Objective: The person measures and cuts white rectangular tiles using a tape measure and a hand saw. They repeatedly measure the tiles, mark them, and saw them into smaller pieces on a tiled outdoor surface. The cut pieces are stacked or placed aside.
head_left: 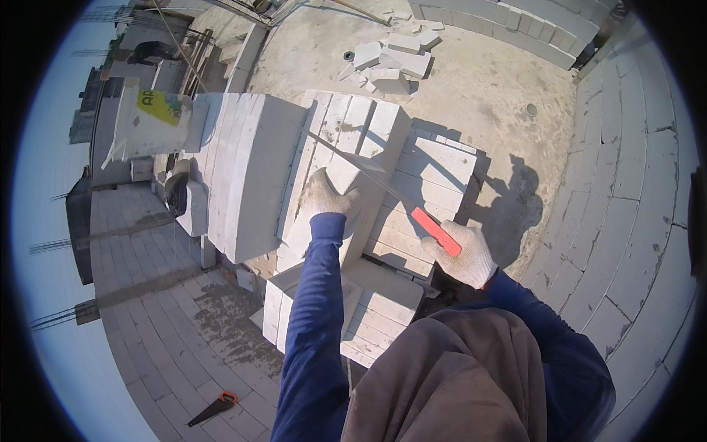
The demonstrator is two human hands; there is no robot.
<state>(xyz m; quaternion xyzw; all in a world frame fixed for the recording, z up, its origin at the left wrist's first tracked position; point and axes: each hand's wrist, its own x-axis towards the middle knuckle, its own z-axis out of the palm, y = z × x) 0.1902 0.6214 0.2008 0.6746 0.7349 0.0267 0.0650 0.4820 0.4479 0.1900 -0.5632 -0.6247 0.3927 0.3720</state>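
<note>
Brown cloth (pixel 449 379), soft folds. Left of cloth: creased blue left sleeve (pixel 315 317). Right of it: navy right sleeve (pixel 549 331). Beyond cloth: off-white knit gloves (pixel 471 254), both hands.

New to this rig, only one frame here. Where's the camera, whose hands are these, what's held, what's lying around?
There is no robot: these are a person's own gloved hands. The single picture comes from a wide fisheye camera worn on the head, looking down, so straight edges bend near the rim. Picture left is the person's left.

The right hand grips the red handle of a long, thin-bladed tool, apparently a saw. Its blade reaches up and left. The left hand rests on a white block; its fingers are partly hidden.

More white blocks are stacked around. Loose blocks lie on the concrete floor, and an orange-handled saw lies at lower left.
</note>
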